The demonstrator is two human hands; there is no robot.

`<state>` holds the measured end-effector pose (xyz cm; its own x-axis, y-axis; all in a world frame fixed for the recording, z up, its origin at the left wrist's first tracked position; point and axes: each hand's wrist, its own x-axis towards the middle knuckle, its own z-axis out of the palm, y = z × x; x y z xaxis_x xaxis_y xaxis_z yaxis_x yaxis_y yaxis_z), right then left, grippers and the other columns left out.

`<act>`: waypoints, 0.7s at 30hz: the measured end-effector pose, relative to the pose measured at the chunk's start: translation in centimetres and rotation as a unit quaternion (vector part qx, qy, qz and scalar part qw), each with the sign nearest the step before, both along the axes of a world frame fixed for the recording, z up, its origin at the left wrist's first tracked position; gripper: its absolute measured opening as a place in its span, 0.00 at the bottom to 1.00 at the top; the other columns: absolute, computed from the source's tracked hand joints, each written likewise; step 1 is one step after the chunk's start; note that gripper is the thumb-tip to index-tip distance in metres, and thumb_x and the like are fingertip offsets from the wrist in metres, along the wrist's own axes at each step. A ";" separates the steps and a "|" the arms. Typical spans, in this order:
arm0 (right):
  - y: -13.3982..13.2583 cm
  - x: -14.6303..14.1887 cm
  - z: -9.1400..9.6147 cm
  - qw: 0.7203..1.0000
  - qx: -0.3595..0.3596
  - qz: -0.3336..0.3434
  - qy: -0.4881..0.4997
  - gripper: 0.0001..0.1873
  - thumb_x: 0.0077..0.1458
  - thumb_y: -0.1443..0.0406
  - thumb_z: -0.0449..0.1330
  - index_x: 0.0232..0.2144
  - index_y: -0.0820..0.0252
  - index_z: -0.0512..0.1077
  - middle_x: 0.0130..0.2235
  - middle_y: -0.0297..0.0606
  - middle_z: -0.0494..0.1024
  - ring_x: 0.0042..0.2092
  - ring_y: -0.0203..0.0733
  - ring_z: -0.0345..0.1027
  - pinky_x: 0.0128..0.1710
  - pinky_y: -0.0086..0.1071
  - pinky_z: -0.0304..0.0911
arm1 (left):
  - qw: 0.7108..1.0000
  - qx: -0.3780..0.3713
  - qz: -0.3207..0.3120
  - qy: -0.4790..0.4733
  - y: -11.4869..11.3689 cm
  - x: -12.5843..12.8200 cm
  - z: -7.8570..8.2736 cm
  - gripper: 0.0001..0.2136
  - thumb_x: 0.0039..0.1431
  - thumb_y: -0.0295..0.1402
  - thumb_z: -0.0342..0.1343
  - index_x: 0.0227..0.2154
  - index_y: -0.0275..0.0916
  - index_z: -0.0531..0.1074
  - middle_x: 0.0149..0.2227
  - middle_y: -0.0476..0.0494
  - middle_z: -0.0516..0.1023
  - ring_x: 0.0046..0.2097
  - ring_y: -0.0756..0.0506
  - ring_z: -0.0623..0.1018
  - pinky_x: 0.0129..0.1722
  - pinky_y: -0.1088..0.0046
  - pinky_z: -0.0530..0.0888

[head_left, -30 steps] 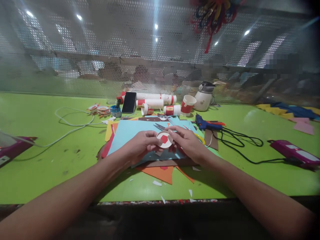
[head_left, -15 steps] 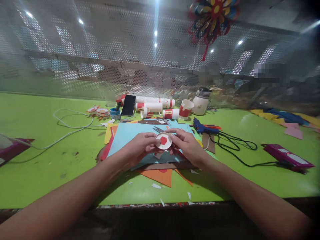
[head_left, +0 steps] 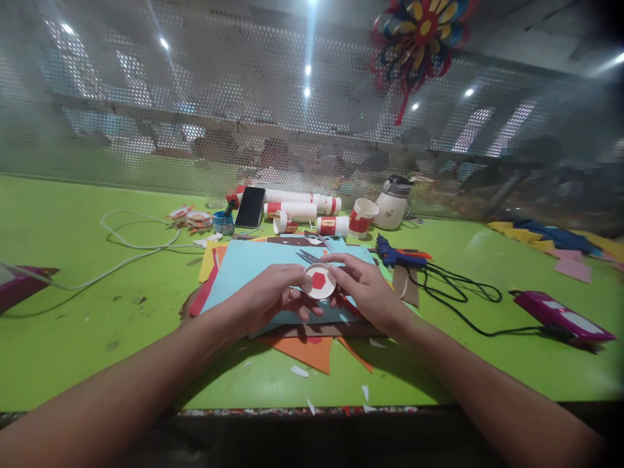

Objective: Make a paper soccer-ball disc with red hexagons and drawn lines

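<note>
Both my hands hold a small white round disc (head_left: 320, 282) with a red hexagon on it, just above a light blue paper sheet (head_left: 253, 260). My left hand (head_left: 270, 299) grips the disc's left edge with curled fingers; a ring shows on one finger. My right hand (head_left: 363, 286) pinches the disc's right edge. Scissors (head_left: 312, 255) lie on the blue sheet just beyond the disc. Orange paper pieces (head_left: 307, 350) stick out from under the sheet toward me.
White and red paper cups and rolls (head_left: 302, 211), a black phone (head_left: 251, 207), a white jug (head_left: 392, 203) and a blue glue gun (head_left: 394, 255) with black cord lie behind. Purple devices sit at far right (head_left: 560, 315) and far left. A perforated screen stands behind the green table (head_left: 97, 305).
The disc and both hands have stayed together over the blue sheet; my fingers have shifted slightly round the disc. The camera has tipped up a little, showing more of the hanging pinwheel.
</note>
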<state>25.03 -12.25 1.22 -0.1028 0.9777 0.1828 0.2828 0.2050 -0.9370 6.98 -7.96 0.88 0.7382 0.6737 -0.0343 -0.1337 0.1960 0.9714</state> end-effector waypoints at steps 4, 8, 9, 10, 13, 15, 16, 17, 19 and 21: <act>-0.1 0.0 0.1 1.000 0.005 0.000 -0.010 0.14 0.60 0.60 0.53 0.46 0.60 0.67 0.26 0.31 0.73 0.23 0.35 0.67 0.25 0.31 0.65 | 1.000 -0.004 0.006 0.000 -0.2 0.1 -0.1 0.05 0.54 0.27 0.56 0.32 0.32 0.75 0.32 0.40 0.78 0.28 0.49 0.75 0.28 0.74 0.73; -0.2 0.0 0.1 1.000 0.002 0.002 -0.017 0.14 0.60 0.60 0.53 0.46 0.61 0.67 0.27 0.32 0.73 0.24 0.34 0.67 0.26 0.30 0.65 | 1.000 0.002 0.006 0.000 -0.3 0.2 0.0 0.06 0.55 0.29 0.57 0.33 0.32 0.76 0.31 0.42 0.77 0.27 0.52 0.73 0.31 0.76 0.72; -0.2 0.0 0.0 1.000 0.000 0.003 -0.018 0.14 0.61 0.61 0.53 0.47 0.61 0.66 0.28 0.33 0.74 0.24 0.34 0.67 0.26 0.30 0.65 | 1.000 0.004 0.006 0.002 -0.3 0.2 0.0 0.06 0.55 0.29 0.57 0.34 0.32 0.76 0.32 0.42 0.77 0.27 0.52 0.73 0.31 0.76 0.72; -0.3 0.0 0.0 1.000 -0.002 0.004 -0.019 0.14 0.61 0.61 0.53 0.47 0.61 0.66 0.28 0.33 0.74 0.24 0.34 0.67 0.26 0.30 0.65 | 1.000 0.005 0.009 0.004 -0.3 0.2 0.0 0.07 0.55 0.29 0.57 0.34 0.32 0.76 0.33 0.41 0.78 0.28 0.52 0.73 0.31 0.76 0.72; -0.3 0.0 0.0 1.000 -0.003 0.006 -0.019 0.14 0.61 0.62 0.53 0.47 0.62 0.66 0.28 0.33 0.74 0.24 0.34 0.68 0.26 0.30 0.64 | 1.000 0.004 0.015 0.004 -0.4 0.3 0.0 0.08 0.56 0.30 0.58 0.35 0.31 0.76 0.32 0.42 0.78 0.29 0.51 0.73 0.31 0.76 0.71; -0.2 -0.1 0.0 1.000 -0.001 0.007 -0.017 0.14 0.61 0.62 0.53 0.47 0.62 0.66 0.27 0.33 0.74 0.24 0.34 0.68 0.25 0.30 0.64 | 1.000 0.000 0.018 0.006 -0.4 0.4 0.1 0.08 0.56 0.30 0.57 0.35 0.31 0.76 0.30 0.43 0.77 0.28 0.52 0.72 0.30 0.76 0.71; -0.2 -0.1 0.0 1.000 0.000 0.007 -0.017 0.14 0.61 0.62 0.53 0.47 0.62 0.66 0.27 0.33 0.74 0.24 0.34 0.68 0.25 0.30 0.64 | 1.000 0.000 0.021 0.008 -0.4 0.4 0.1 0.08 0.56 0.30 0.57 0.35 0.31 0.76 0.30 0.43 0.77 0.28 0.52 0.72 0.30 0.76 0.71; -0.2 -0.1 0.0 1.000 0.001 0.005 -0.015 0.14 0.60 0.63 0.53 0.47 0.62 0.66 0.28 0.33 0.74 0.24 0.34 0.68 0.25 0.30 0.64 | 1.000 0.002 0.024 0.009 -0.4 0.4 0.1 0.08 0.56 0.30 0.57 0.35 0.31 0.76 0.30 0.43 0.77 0.27 0.52 0.72 0.30 0.76 0.71; -0.2 -0.1 0.0 1.000 0.003 0.002 -0.014 0.14 0.60 0.63 0.53 0.47 0.62 0.66 0.28 0.34 0.74 0.24 0.34 0.68 0.25 0.30 0.65 | 0.999 0.011 0.030 0.012 -0.4 0.5 0.1 0.09 0.56 0.31 0.58 0.35 0.30 0.76 0.31 0.43 0.77 0.28 0.51 0.73 0.31 0.75 0.71; -0.2 -0.2 0.0 1.000 0.003 0.000 -0.013 0.14 0.60 0.63 0.53 0.47 0.62 0.66 0.28 0.34 0.74 0.24 0.34 0.68 0.25 0.29 0.65 | 0.999 0.019 0.031 0.020 -0.4 0.5 0.1 0.10 0.55 0.33 0.59 0.35 0.30 0.76 0.32 0.42 0.78 0.29 0.51 0.73 0.31 0.75 0.71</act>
<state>24.82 -12.44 1.22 -0.1072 0.9767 0.1859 0.3066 0.2104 -0.9283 7.52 -8.32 0.97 0.6934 0.7197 -0.0357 -0.1061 0.1510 0.9828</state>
